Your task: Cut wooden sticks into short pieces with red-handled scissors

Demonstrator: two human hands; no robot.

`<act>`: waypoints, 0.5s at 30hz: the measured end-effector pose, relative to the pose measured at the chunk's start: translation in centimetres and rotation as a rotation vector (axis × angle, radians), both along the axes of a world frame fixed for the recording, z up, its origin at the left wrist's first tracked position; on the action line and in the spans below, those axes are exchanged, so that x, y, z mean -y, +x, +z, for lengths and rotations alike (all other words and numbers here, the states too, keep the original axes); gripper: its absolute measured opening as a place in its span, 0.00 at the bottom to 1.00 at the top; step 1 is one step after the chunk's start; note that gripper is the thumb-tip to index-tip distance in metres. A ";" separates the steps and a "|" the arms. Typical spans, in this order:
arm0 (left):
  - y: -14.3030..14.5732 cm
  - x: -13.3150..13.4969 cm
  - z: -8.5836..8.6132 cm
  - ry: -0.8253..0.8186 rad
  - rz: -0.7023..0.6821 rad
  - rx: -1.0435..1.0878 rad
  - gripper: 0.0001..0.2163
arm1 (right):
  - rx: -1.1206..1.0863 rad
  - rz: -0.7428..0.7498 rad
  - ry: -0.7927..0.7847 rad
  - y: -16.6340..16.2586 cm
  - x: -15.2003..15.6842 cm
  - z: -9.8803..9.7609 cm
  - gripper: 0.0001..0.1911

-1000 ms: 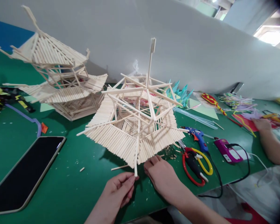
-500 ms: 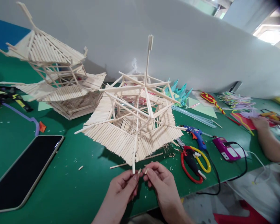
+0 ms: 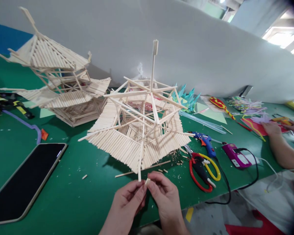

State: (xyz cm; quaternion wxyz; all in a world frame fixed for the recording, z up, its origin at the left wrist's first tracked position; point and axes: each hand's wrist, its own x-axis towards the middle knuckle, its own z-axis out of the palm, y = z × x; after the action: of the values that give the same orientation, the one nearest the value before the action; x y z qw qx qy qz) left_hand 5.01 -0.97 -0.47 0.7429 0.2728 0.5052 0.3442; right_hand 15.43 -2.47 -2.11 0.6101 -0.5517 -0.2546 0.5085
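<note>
My left hand (image 3: 128,199) and my right hand (image 3: 163,194) meet at the fingertips, low in the middle of the view. Between their thumbs and forefingers sits a short piece of wooden stick (image 3: 147,181), pinched from both sides. Just beyond my fingers stands a pavilion model of thin wooden sticks (image 3: 127,151). Its lower roof is covered with sticks, while the upper part is a bare frame with an upright post. One projecting stick end (image 3: 139,173) of the roof comes down close to my left fingertips; I cannot tell whether they touch.
A finished-looking stick pagoda (image 3: 68,98) stands at left, behind a phone (image 3: 26,179). To the right lie red-and-yellow scissors (image 3: 203,171), a blue glue gun (image 3: 205,143) with a cable and a purple power box (image 3: 236,156). Another person's hand (image 3: 271,129) works at far right.
My right hand has moved left, so its fingertips now meet my left ones at the short stick piece. The models stay in place; the view has shifted slightly.
</note>
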 end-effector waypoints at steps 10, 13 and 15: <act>-0.3 0.1 0.0 0.033 -0.018 0.011 0.12 | 0.089 0.035 0.153 0.3 0.0 -0.3 0.04; -0.5 0.2 -0.1 0.092 -0.024 -0.053 0.11 | 0.087 0.052 0.163 0.4 0.2 -0.5 0.03; -0.7 0.3 -0.2 0.132 -0.052 -0.089 0.11 | 0.100 0.096 0.173 0.6 0.2 -0.6 0.03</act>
State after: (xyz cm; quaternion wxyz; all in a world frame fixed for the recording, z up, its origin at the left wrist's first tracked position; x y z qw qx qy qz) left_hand 4.31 -1.22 -0.71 0.7086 0.3493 0.5067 0.3450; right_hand 16.00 -2.70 -2.76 0.6170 -0.5089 -0.3537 0.4850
